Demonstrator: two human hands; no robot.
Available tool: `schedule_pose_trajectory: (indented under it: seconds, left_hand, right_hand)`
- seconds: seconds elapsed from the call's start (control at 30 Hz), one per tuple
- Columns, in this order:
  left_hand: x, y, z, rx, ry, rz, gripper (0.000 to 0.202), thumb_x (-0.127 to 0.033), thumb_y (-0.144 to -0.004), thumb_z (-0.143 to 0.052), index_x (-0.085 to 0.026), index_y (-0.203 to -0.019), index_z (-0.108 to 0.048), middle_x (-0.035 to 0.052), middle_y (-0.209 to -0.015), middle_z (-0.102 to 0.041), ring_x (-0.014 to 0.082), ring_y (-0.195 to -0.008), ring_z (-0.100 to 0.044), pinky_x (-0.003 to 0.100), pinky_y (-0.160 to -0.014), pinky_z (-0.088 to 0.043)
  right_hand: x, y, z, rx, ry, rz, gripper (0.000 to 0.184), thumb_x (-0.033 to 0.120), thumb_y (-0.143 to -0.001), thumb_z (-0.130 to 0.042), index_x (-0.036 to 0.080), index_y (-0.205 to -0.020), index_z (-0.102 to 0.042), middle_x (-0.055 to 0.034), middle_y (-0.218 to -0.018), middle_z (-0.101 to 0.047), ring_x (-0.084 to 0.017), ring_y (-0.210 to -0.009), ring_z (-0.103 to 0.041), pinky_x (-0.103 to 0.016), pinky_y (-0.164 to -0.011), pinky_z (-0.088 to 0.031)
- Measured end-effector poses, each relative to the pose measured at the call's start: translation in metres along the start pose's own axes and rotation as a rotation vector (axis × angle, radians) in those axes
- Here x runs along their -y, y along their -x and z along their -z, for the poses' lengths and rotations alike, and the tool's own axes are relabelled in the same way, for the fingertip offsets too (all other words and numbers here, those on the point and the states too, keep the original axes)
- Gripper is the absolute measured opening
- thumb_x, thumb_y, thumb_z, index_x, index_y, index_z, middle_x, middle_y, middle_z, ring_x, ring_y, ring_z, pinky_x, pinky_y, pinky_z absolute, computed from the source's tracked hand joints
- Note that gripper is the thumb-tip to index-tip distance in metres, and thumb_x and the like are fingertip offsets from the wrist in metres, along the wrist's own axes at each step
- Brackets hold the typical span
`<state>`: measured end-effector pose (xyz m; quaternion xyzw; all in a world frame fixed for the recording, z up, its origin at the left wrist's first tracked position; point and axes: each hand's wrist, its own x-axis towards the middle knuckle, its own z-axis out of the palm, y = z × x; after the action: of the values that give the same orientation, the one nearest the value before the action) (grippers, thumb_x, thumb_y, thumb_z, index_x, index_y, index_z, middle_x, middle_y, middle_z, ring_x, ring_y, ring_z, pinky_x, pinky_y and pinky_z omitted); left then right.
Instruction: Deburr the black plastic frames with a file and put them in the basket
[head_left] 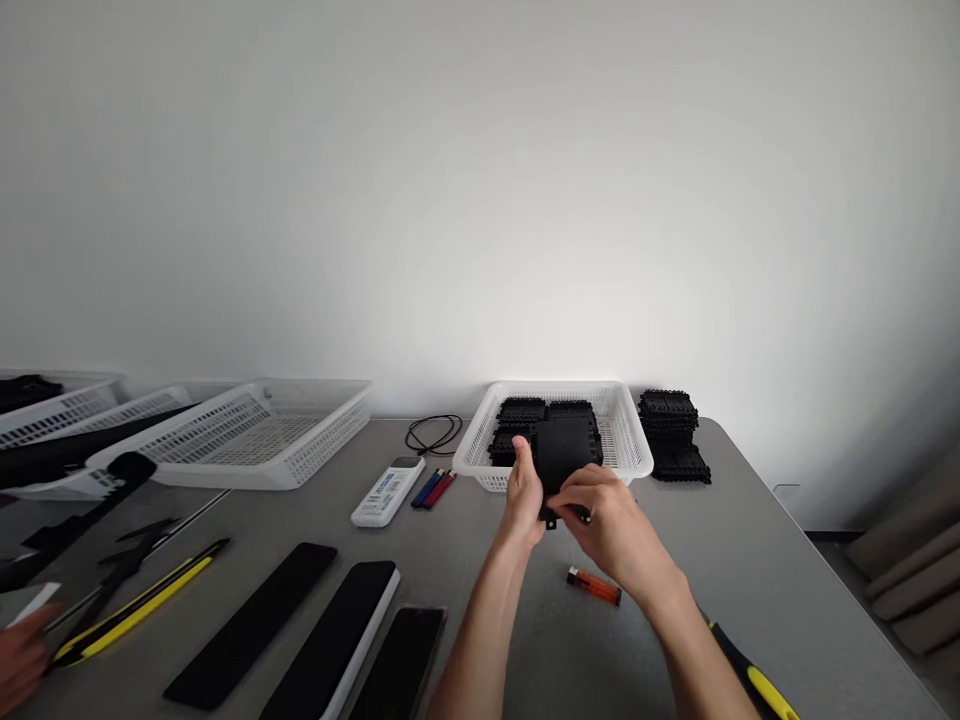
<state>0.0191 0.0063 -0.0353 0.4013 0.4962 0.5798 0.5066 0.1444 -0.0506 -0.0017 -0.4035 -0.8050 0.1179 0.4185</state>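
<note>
While my left hand (523,495) and right hand (611,525) grip the black plate (564,452) by its near end, its long axis points to the far edge of the table (750,560), above the near rim of the basket (631,445); an orange lighter (594,585) lies nearer me.

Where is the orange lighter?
In the head view, the orange lighter lies on the grey table, right of centre, just below the right hand.

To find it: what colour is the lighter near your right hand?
The lighter is orange; head view.
</note>
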Motion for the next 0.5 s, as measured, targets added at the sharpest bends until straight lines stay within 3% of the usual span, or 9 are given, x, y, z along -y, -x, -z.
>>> schedule_pose_trajectory:
  seconds: [0.1,0.17,0.37,0.43,0.5]
  left_hand:
    - [-0.005,0.004,0.0,-0.038,0.0,0.116,0.085,-0.081,-0.082,-0.031,-0.018,-0.135,-0.052,0.0151,-0.142,-0.054,0.0266,-0.132,-0.05,0.036,-0.101,-0.049]
    - [-0.007,0.006,-0.001,-0.041,-0.003,0.114,0.082,-0.078,-0.082,-0.035,-0.017,-0.133,-0.054,0.0148,-0.144,-0.052,0.0263,-0.136,-0.046,0.034,-0.103,-0.047]
    - [-0.01,0.005,-0.001,-0.099,0.037,0.147,0.077,-0.077,-0.082,-0.039,-0.019,-0.128,-0.057,0.0139,-0.141,-0.055,0.0289,-0.132,-0.05,0.036,-0.102,-0.048]
    - [-0.012,0.005,0.0,-0.128,0.035,0.17,0.077,-0.078,-0.08,-0.041,-0.02,-0.129,-0.058,0.0137,-0.144,-0.052,0.0298,-0.136,-0.045,0.037,-0.103,-0.046]
    - [-0.014,0.005,0.001,-0.138,0.046,0.171,0.077,-0.078,-0.079,-0.043,-0.021,-0.129,-0.059,0.0135,-0.145,-0.051,0.0296,-0.138,-0.042,0.037,-0.104,-0.045]
  right_hand:
    - [-0.011,-0.004,-0.001,-0.232,0.013,-0.095,0.024,0.008,-0.089,-0.057,0.022,-0.094,-0.076,-0.006,-0.089,-0.07,-0.021,-0.084,-0.062,-0.035,-0.074,-0.052]
    - [-0.015,-0.005,-0.001,-0.287,0.012,-0.124,0.024,0.009,-0.09,-0.056,0.021,-0.095,-0.076,-0.0065,-0.089,-0.069,-0.022,-0.086,-0.062,-0.035,-0.075,-0.052]
    - [-0.005,0.002,0.008,0.102,-0.1,-0.032,0.026,0.006,-0.088,-0.058,0.025,-0.093,-0.076,-0.0027,-0.088,-0.069,-0.017,-0.082,-0.063,-0.028,-0.068,-0.051]
    - [-0.007,0.003,0.011,0.088,-0.106,-0.066,0.024,0.008,-0.089,-0.058,0.024,-0.093,-0.076,-0.0036,-0.092,-0.069,-0.018,-0.085,-0.064,-0.029,-0.07,-0.051]
    - [-0.013,0.001,0.014,-0.018,-0.086,-0.119,0.022,0.009,-0.09,-0.057,0.022,-0.094,-0.075,-0.0054,-0.096,-0.069,-0.02,-0.09,-0.063,-0.031,-0.075,-0.051]
